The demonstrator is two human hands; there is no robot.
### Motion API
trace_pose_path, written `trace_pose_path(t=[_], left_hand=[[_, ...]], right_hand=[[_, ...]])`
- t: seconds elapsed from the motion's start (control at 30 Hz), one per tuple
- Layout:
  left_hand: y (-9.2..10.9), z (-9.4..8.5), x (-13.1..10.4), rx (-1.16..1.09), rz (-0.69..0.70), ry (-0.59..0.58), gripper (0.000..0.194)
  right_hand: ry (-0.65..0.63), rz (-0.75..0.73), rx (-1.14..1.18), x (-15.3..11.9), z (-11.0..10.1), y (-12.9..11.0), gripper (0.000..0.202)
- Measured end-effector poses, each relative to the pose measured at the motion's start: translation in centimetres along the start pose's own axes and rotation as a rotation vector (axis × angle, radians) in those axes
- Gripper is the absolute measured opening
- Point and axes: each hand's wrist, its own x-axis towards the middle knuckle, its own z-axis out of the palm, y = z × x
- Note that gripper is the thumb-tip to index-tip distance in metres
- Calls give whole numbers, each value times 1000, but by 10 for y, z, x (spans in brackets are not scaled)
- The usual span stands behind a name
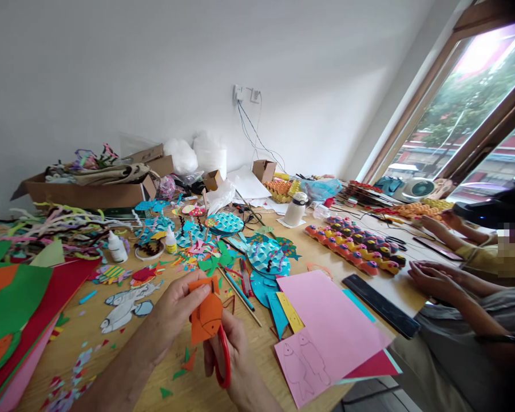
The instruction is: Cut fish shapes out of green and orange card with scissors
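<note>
My left hand pinches the top of a piece of orange paper with a fish outline drawn on it. Below and to the right, my right hand is closed on red-handled scissors, whose blades are hidden behind the paper at its lower right edge. Under the hands, small orange and green scraps lie on the wooden table. Pink paper with two drawn fish lies to the right, and cut-out grey fish lie to the left.
Coloured sheets are stacked at the left edge. Glue bottles, blue paper fish and pencils lie beyond my hands. A black ruler is at the right, near other people's hands. Painted egg trays stand behind it.
</note>
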Motion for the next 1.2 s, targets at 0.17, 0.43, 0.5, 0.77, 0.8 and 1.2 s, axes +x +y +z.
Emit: trace_pose_path(t=[0.17, 0.43, 0.5, 0.77, 0.8, 1.2], left_hand=[[1, 0, 0, -18, -20, 4, 18], [1, 0, -1, -30, -50, -53, 19], [0, 0, -1, -29, -46, -68, 19], [0, -13, 3, 22, -54, -188, 24], [2, -16, 3, 35, -56, -188, 23], [24, -60, 3, 326, 83, -72, 20]], right_hand=[[11, 10, -19, 0, 0, 2, 48], [24, 36, -5, 1, 0, 2, 55], [30, 37, -7, 1, 0, 3, 55], [38, 87, -14, 2, 2, 1, 56], [33, 102, -10, 2, 2, -1, 56], [-98, 212, -23, 9, -11, -19, 45]])
